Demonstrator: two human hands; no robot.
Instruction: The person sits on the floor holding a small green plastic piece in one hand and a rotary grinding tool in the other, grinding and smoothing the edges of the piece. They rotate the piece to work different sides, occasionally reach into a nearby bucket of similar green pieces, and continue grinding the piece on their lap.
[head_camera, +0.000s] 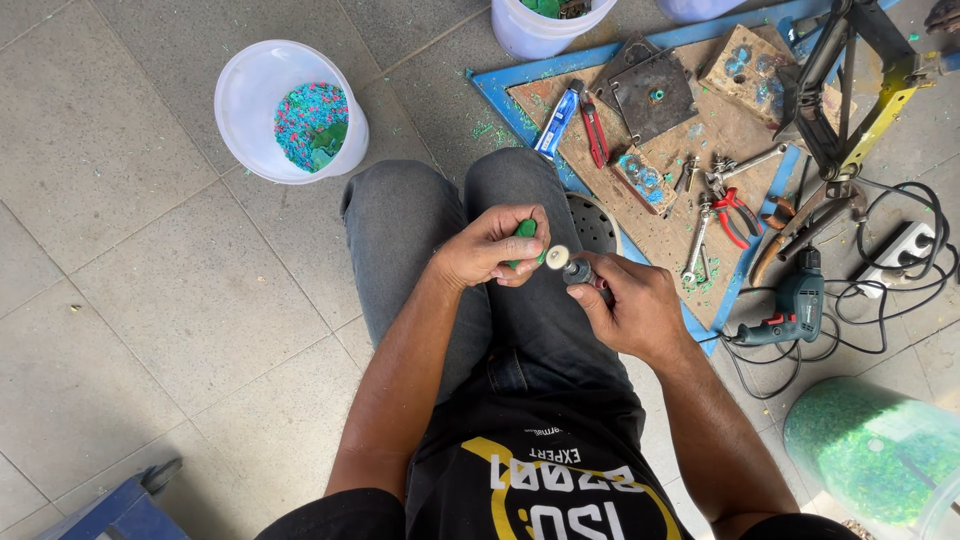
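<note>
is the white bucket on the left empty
No, the white bucket on the tiled floor holds a heap of blue, pink and green bits in its bottom.

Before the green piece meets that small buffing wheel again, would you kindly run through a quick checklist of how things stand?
1. Left hand pinches the green piece firmly: ok.
2. Right hand wraps the rotary tool: ok.
3. White buffing wheel sits close beside the piece; actual contact: cannot tell.
4. Wheel spinning: cannot tell.
5. Fingertips clear of the wheel: not ok, they look very near.
6. Hands gloved: not ok, both bare.
</note>
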